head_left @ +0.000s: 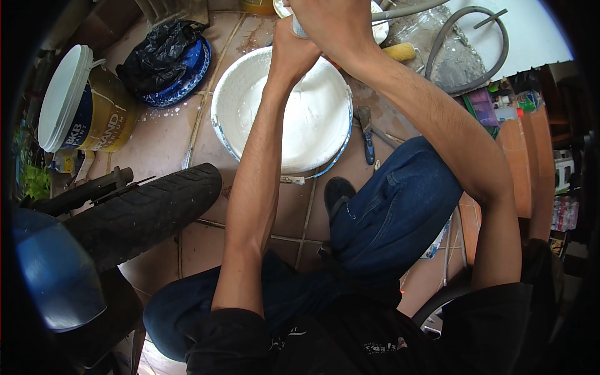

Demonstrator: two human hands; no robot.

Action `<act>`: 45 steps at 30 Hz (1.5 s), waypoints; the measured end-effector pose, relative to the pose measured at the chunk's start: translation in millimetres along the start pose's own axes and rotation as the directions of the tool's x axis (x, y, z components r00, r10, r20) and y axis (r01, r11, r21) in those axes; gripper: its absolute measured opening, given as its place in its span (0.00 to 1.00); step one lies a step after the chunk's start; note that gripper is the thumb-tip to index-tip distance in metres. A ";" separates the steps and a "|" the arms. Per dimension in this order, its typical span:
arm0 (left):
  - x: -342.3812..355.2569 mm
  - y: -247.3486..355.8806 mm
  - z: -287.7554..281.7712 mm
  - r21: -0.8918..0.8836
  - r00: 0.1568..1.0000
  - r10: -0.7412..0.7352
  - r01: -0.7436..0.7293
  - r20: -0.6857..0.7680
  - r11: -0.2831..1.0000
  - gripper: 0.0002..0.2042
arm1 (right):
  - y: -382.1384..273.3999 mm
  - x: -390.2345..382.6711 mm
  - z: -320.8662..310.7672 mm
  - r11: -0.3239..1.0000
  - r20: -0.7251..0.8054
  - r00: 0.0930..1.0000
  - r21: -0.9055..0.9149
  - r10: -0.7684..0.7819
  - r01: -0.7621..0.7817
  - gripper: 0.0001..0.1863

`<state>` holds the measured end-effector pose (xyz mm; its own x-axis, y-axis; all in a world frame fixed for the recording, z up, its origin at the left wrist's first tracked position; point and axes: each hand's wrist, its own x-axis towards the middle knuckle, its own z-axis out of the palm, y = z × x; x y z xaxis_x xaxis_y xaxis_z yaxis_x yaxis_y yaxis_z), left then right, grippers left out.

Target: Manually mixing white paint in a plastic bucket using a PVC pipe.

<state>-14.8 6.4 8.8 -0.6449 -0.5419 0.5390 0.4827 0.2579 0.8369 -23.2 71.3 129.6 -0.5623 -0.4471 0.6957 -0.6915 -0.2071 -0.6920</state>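
At the top edge my left hand (pixel 294 47) is closed round a pale grey cylindrical object (pixel 299 28), mostly hidden. Just right of it my right hand (pixel 337 25) is closed too, its fingers largely out of frame, so what it grips is unclear. Below both hands sits a white bucket (pixel 306 125) with white paint inside. A putty knife (pixel 367 144) with a blue handle lies right of the bucket, and a yellow paint roller (pixel 400 51) lies behind my right forearm. A grey hose (pixel 494 31) loops at the upper right.
A yellow pail with white lid (pixel 106 109) and a blue lid (pixel 181 87) bearing black plastic (pixel 156 53) are at left. A motorbike tyre (pixel 150 212) occupies the lower left. Small bottles (pixel 506 112) and orange wooden boards (pixel 537 156) are at right. My bent knee (pixel 400 200) is below the bucket.
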 end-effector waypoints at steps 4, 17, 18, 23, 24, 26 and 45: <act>-4.2 -3.3 -1.0 -0.060 0.998 0.054 -0.056 -0.027 0.997 0.14 | -5.1 -1.7 3.7 0.999 0.044 0.999 0.044 0.016 -0.018 0.10; -18.4 6.8 0.4 0.010 0.922 -0.369 0.371 0.116 0.929 0.14 | 21.1 4.1 0.0 0.993 -0.033 0.994 -0.040 0.107 -0.109 0.11; -18.8 6.7 -5.0 0.056 0.890 -0.428 0.425 0.158 0.904 0.15 | 15.5 4.0 3.8 0.994 -0.071 0.993 -0.047 0.098 -0.102 0.11; -14.2 16.7 -22.2 0.100 0.851 -0.477 0.467 0.220 0.879 0.15 | -1.4 3.0 1.5 0.934 -0.035 0.935 0.074 0.353 -0.349 0.12; -13.0 17.6 -24.4 0.141 0.849 -0.478 0.457 0.224 0.878 0.14 | 1.4 3.5 1.1 0.937 -0.034 0.937 0.063 0.347 -0.344 0.12; -12.0 15.5 -23.8 0.159 0.845 -0.481 0.455 0.233 0.876 0.15 | 5.7 2.5 2.4 0.944 -0.038 0.946 0.088 0.322 -0.318 0.12; 9.7 -10.8 -6.6 0.080 0.995 0.013 -0.021 0.101 0.997 0.16 | -4.5 -1.6 8.3 0.974 -0.203 0.953 -0.076 -0.224 0.212 0.12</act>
<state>-22.4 -6.9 4.3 -0.6951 -0.4553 0.5564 0.4471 0.3323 0.8305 -15.5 65.8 130.0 -0.4734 -0.2032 0.8571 -0.8276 -0.2306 -0.5118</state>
